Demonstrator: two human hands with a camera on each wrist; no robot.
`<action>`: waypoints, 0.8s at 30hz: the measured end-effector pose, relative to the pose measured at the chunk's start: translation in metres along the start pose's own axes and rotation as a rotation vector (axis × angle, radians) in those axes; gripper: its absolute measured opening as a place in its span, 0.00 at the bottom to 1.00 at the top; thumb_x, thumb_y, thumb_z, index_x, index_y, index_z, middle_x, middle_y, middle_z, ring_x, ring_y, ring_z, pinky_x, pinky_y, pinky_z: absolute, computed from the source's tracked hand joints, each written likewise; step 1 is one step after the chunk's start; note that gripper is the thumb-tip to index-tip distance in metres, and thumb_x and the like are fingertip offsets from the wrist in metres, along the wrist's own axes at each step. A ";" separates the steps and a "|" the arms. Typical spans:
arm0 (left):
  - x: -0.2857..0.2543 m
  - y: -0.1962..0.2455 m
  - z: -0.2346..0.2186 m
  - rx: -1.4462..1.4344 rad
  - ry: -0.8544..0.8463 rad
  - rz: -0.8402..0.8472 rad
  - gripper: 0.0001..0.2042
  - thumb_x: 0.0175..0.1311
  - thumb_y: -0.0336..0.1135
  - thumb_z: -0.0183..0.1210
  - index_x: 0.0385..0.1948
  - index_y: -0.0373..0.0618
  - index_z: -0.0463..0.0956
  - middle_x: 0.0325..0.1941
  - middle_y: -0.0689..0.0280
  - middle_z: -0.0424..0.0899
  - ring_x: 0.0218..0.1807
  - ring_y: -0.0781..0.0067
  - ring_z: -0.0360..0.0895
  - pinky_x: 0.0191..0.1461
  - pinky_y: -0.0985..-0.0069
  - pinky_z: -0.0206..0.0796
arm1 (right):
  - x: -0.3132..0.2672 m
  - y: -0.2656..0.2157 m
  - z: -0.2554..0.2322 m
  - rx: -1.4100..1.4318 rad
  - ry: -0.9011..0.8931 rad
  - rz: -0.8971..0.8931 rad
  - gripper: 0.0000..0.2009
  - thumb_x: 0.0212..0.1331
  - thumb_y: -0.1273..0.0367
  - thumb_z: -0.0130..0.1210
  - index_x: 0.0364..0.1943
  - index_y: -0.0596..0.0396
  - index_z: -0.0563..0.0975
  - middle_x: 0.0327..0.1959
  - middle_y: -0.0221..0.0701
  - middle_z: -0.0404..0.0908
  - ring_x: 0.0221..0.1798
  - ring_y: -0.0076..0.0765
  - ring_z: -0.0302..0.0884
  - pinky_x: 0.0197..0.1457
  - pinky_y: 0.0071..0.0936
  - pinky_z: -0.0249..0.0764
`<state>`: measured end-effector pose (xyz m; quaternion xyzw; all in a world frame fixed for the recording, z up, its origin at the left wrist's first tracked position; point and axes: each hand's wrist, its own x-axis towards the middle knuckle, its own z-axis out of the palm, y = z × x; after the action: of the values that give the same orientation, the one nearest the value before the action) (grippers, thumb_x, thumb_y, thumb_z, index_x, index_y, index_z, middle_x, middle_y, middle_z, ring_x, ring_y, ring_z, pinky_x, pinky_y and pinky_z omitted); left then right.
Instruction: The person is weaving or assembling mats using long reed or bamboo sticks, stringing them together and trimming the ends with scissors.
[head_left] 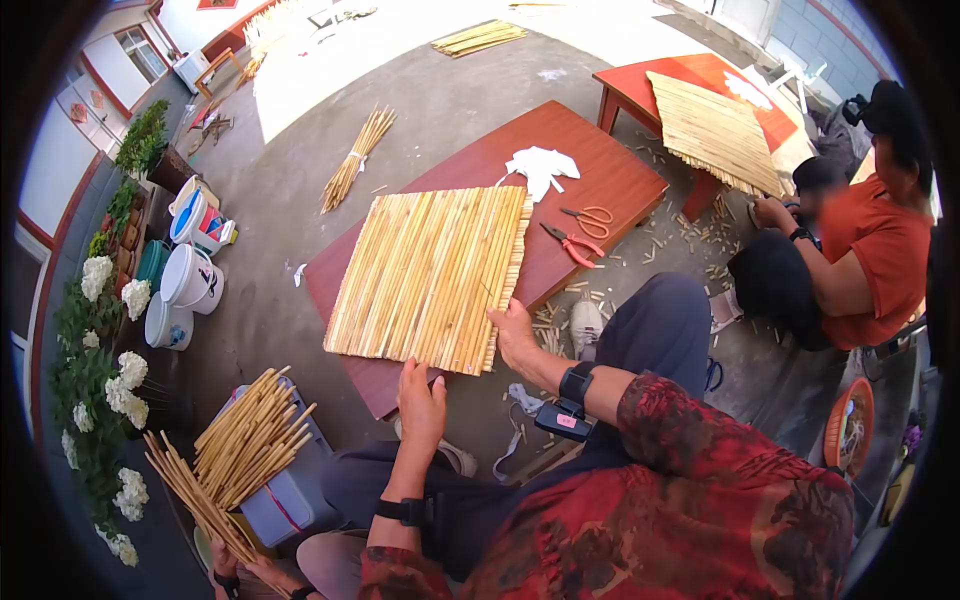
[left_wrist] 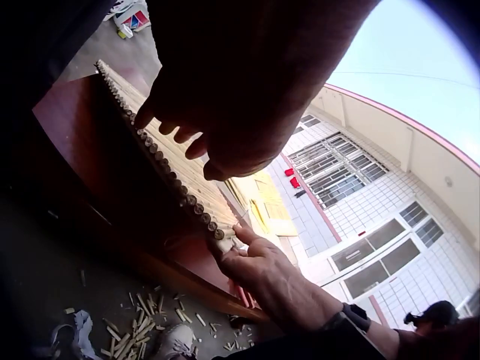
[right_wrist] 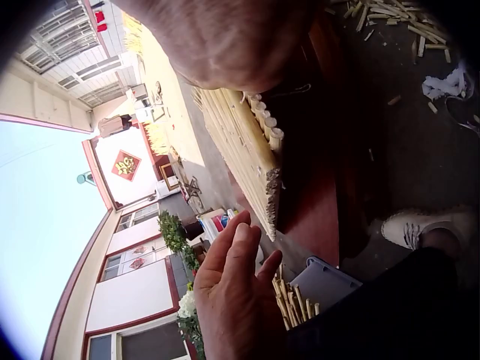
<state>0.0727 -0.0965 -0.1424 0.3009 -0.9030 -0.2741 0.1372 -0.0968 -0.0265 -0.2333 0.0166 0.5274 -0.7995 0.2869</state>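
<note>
- Where the head camera looks down, a bamboo mat (head_left: 430, 275) lies flat on a low red table (head_left: 590, 170), its near edge just over the table's front edge.
- The left hand (head_left: 421, 403) rests at the mat's near edge with straight, relaxed fingers, grasping nothing.
- The right hand (head_left: 515, 335) touches the mat's near right corner, fingers loosely extended against the edge.
- Red pliers (head_left: 572, 245) and scissors (head_left: 590, 217) lie on the table right of the mat, and a white cloth (head_left: 540, 168) lies beyond its far edge.
- A bundle of bamboo sticks (head_left: 245, 440) sits on a box at lower left; another person in an orange shirt (head_left: 885, 255) sits at the right.
- In the left wrist view, the left hand (left_wrist: 225, 97) hovers dark over the mat (left_wrist: 161, 154), fingers hanging loose, while the right hand (left_wrist: 262, 274) touches the mat's end.
- In the right wrist view, the right hand (right_wrist: 232, 37) lies against the mat (right_wrist: 244, 142); whether its fingers curl cannot be told. The left hand (right_wrist: 236, 292) shows flat, fingers straight.
</note>
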 end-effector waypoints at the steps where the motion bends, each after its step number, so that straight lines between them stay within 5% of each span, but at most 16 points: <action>1: 0.002 -0.001 0.002 0.049 -0.008 0.002 0.20 0.54 0.29 0.56 0.49 0.35 0.65 0.59 0.46 0.62 0.63 0.47 0.57 0.62 0.56 0.50 | -0.001 0.000 0.003 -0.006 -0.001 0.018 0.17 0.57 0.75 0.49 0.51 0.63 0.62 0.46 0.39 0.74 0.48 0.32 0.73 0.48 0.27 0.72; 4: 0.006 -0.004 0.014 0.012 -0.115 -0.031 0.21 0.53 0.30 0.56 0.50 0.35 0.64 0.60 0.46 0.61 0.64 0.47 0.55 0.62 0.55 0.49 | -0.030 -0.022 0.010 -0.336 -0.112 0.475 0.14 0.58 0.71 0.48 0.49 0.59 0.66 0.41 0.40 0.75 0.38 0.38 0.78 0.31 0.33 0.77; 5: 0.016 -0.004 0.020 -0.029 -0.155 0.008 0.22 0.53 0.31 0.57 0.51 0.34 0.63 0.61 0.46 0.59 0.65 0.47 0.54 0.63 0.54 0.48 | -0.027 -0.029 0.012 -0.336 -0.113 0.472 0.14 0.58 0.71 0.48 0.49 0.59 0.66 0.41 0.40 0.75 0.38 0.38 0.78 0.31 0.33 0.77; 7: 0.028 -0.006 0.043 0.078 -0.157 -0.006 0.25 0.53 0.33 0.57 0.53 0.35 0.61 0.63 0.47 0.57 0.66 0.48 0.51 0.63 0.51 0.46 | -0.027 -0.035 0.013 -0.611 -0.390 0.522 0.13 0.58 0.70 0.48 0.46 0.60 0.70 0.40 0.41 0.76 0.35 0.34 0.79 0.30 0.30 0.76; 8: 0.026 -0.010 0.053 0.181 -0.140 -0.007 0.27 0.54 0.34 0.58 0.54 0.36 0.59 0.65 0.48 0.54 0.68 0.49 0.48 0.63 0.49 0.44 | -0.020 -0.053 0.005 -1.067 -0.518 0.459 0.13 0.55 0.69 0.50 0.44 0.61 0.73 0.42 0.44 0.76 0.38 0.39 0.79 0.37 0.34 0.76; 9: 0.028 -0.014 0.057 0.181 -0.140 -0.007 0.27 0.54 0.34 0.58 0.54 0.36 0.59 0.65 0.48 0.54 0.68 0.49 0.48 0.63 0.49 0.44 | -0.009 -0.057 -0.010 -1.067 -0.518 0.459 0.13 0.55 0.69 0.50 0.44 0.61 0.73 0.42 0.44 0.76 0.38 0.39 0.79 0.37 0.34 0.76; 11: 0.027 -0.020 0.070 0.224 -0.151 -0.117 0.32 0.54 0.39 0.58 0.59 0.38 0.54 0.68 0.51 0.47 0.70 0.52 0.42 0.64 0.44 0.38 | 0.014 -0.058 -0.043 -1.372 -0.572 -0.247 0.14 0.52 0.70 0.51 0.43 0.59 0.74 0.44 0.45 0.75 0.44 0.46 0.76 0.48 0.36 0.72; 16: 0.008 -0.030 0.074 0.383 -0.150 -0.071 0.36 0.54 0.42 0.58 0.63 0.39 0.50 0.70 0.53 0.44 0.71 0.53 0.38 0.66 0.44 0.32 | 0.048 -0.114 -0.059 -1.264 -0.309 -0.452 0.13 0.51 0.71 0.51 0.42 0.56 0.75 0.43 0.43 0.75 0.51 0.48 0.70 0.56 0.36 0.65; 21: 0.018 -0.020 0.071 0.376 -0.200 -0.028 0.42 0.49 0.43 0.62 0.64 0.39 0.47 0.70 0.54 0.42 0.72 0.54 0.37 0.67 0.45 0.30 | 0.090 -0.146 -0.104 -1.659 0.180 -0.652 0.17 0.49 0.70 0.55 0.46 0.52 0.71 0.41 0.41 0.74 0.46 0.49 0.71 0.49 0.43 0.66; 24: 0.017 -0.028 0.076 0.431 -0.178 0.012 0.44 0.45 0.40 0.65 0.64 0.39 0.47 0.70 0.54 0.42 0.72 0.54 0.37 0.68 0.45 0.29 | 0.093 -0.152 -0.120 -1.778 0.164 -0.515 0.20 0.48 0.68 0.58 0.48 0.52 0.70 0.41 0.41 0.74 0.47 0.52 0.69 0.48 0.44 0.67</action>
<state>0.0406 -0.0944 -0.2186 0.2925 -0.9510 -0.0996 -0.0090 -0.2797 0.0772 -0.1905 -0.2707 0.9524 -0.1370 -0.0303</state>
